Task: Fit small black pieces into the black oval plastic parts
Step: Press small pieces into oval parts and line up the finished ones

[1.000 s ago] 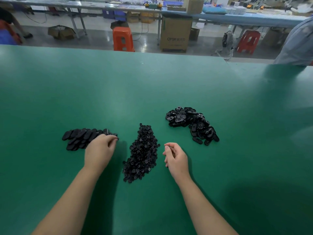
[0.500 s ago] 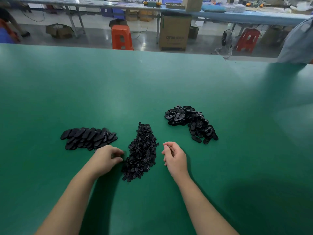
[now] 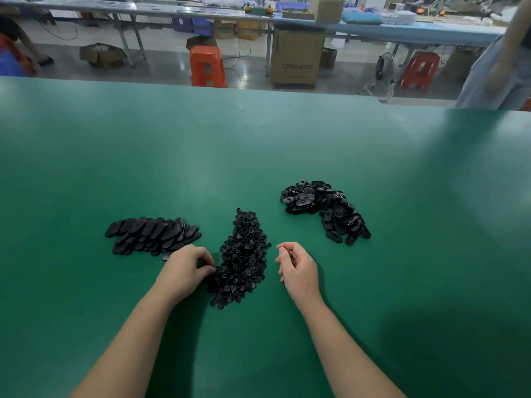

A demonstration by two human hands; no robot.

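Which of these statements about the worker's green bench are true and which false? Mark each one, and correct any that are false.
1. Three separate black piles lie on the green table. True.
2. The left hand reaches into the middle pile of small pieces. True.
3. The right hand rests on the right-hand pile of oval parts. False: it sits apart from that pile, beside the middle one.
4. The left-hand pile holds neatly overlapping ovals. True.
5. A blue stool stands beyond the table. False: the stools are orange-red.
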